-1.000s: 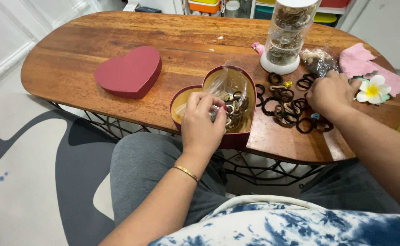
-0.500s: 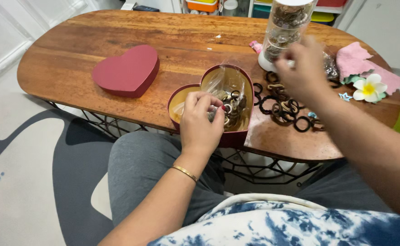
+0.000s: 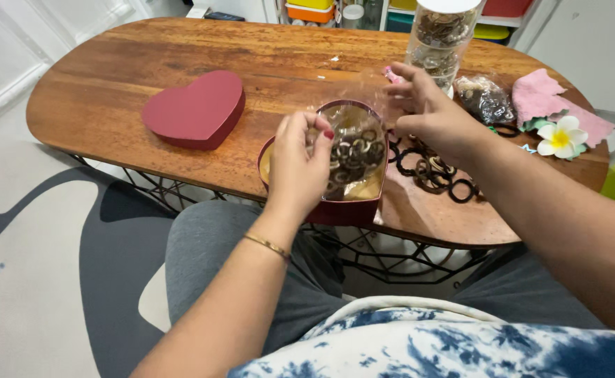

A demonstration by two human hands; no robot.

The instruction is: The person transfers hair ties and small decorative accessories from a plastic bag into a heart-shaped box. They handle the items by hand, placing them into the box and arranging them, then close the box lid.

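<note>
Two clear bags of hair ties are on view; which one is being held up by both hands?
The clear bag over the open heart box, pinched between left hand and right hand. The other bag lies untouched beside the pink cloth.

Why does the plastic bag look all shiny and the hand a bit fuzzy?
Head view: room light glares off the clear bag over the heart box; the right hand is slightly smeared by motion blur; the left hand looks sharper.

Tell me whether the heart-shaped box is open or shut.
Open. The heart-shaped box has no cover; a clear bag of hair ties sits inside, and its red lid lies apart on the table.
</note>
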